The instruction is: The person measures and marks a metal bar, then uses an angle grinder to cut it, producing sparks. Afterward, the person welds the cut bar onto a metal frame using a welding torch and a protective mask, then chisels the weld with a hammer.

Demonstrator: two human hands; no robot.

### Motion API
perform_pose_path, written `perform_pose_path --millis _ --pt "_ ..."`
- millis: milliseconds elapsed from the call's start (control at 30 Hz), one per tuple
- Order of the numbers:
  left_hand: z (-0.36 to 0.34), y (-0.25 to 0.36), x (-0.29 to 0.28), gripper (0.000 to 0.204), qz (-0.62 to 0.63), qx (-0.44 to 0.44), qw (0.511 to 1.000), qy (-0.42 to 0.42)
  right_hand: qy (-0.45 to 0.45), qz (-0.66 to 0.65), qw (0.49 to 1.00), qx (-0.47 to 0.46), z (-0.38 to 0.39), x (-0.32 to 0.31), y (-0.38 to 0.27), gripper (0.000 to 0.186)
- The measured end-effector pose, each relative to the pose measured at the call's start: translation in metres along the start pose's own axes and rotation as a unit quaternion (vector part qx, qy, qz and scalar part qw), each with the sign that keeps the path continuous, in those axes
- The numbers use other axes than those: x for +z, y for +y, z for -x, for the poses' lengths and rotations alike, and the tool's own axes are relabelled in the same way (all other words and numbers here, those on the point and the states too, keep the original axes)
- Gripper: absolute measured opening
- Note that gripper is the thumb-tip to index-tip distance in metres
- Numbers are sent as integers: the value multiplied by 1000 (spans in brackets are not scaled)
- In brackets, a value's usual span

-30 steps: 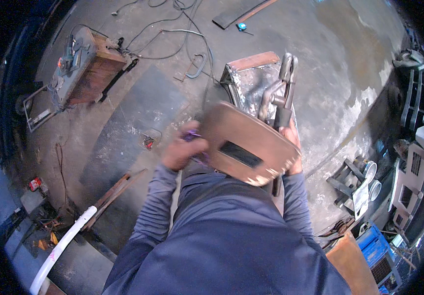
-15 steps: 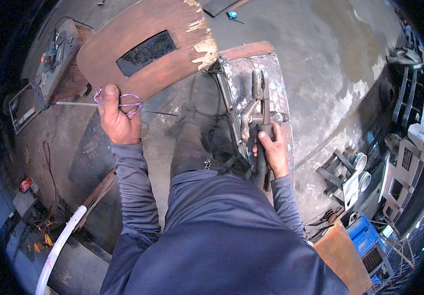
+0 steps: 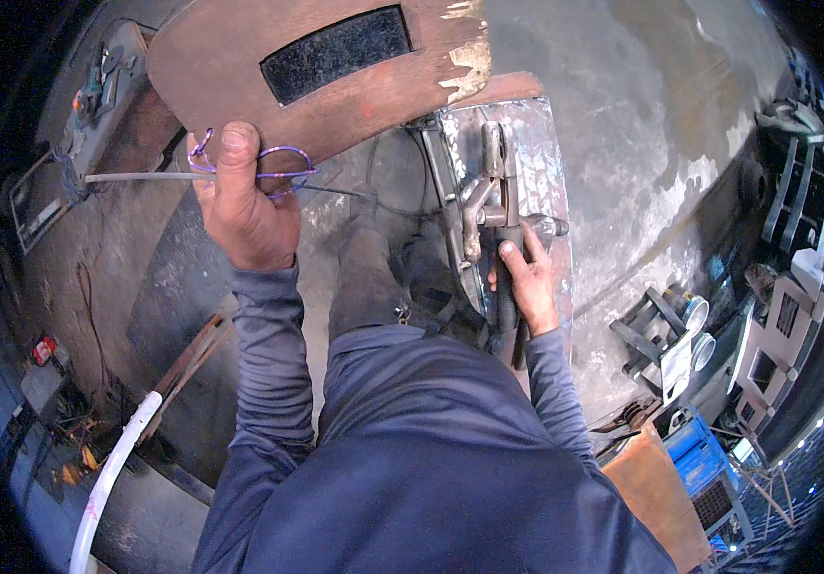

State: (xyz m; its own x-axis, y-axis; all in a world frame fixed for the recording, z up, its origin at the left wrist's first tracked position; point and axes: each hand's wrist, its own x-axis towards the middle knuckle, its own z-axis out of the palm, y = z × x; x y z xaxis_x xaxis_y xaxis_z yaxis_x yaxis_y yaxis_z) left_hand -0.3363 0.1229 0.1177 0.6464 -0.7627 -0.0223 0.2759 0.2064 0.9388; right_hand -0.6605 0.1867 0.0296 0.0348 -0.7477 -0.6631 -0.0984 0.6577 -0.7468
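My left hand (image 3: 254, 206) is closed on a handheld welding shield (image 3: 364, 100), a brown wooden board with a dark rectangular window and a chipped end. A thin grey welding rod (image 3: 158, 176) passes under that thumb. Loops of purple cord (image 3: 287, 153) hang by the fingers. On the right, my right hand (image 3: 527, 282) wraps the black handle of an electrode holder (image 3: 493, 187), its metal jaws pointing away from me. Beneath the holder lies a scuffed metal-topped surface (image 3: 536, 163). What the left fingers do behind the shield's edge is hidden.
A power tool (image 3: 91, 96) rests on a bench at the far left. A white curved pipe (image 3: 110, 478) rises at the near left. On the right are a small stand with round tins (image 3: 694, 316), a blue crate-like object (image 3: 699, 454) and an orange-brown panel (image 3: 656, 497).
My left hand and the shield have moved right and slightly away, and the shield's window sits higher. My right hand has shifted a little on the handle, its forefinger now straighter.
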Motion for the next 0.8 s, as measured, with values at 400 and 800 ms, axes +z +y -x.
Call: perform_pose_path --millis 400,800 --pt "11 9 6 42 5 -46 999 -27 -5 51 999 -10 -1 9 -7 63" --pt "14 2 -3 38 -27 -38 999 -25 -8 29 999 -14 -6 8 0 62"
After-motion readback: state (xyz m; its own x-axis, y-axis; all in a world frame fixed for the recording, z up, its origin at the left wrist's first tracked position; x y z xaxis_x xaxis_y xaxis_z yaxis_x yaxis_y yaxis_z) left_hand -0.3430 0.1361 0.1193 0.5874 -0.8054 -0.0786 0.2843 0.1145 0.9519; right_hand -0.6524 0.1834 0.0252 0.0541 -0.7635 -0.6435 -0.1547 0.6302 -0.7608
